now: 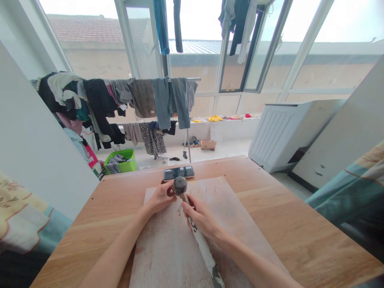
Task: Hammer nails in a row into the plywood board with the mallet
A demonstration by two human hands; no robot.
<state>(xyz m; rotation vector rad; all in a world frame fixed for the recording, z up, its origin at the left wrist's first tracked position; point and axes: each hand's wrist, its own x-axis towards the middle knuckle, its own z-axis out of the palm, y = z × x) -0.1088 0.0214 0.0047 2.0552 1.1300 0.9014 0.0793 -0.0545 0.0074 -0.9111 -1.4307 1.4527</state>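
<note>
My right hand (201, 218) is closed round the pale, paint-stained handle of a hammer (180, 185), gripping it close to the dark round head. The handle runs back under my right forearm toward the near edge. My left hand (162, 197) sits just left of the head with its fingers pinched together on something small that I cannot make out, on a worn wooden board (168, 248). A few thin nails stick up from the board near its far edge and beside the hammer. The board lies on a wooden table (285, 224).
A black phone (179, 173) lies on the table just beyond the board. Past the table stand a clothes rack hung with laundry (120, 100), a green basket (121, 161) and a white cabinet (288, 128). White panels flank both sides; patterned fabric (348, 192) hangs at the right.
</note>
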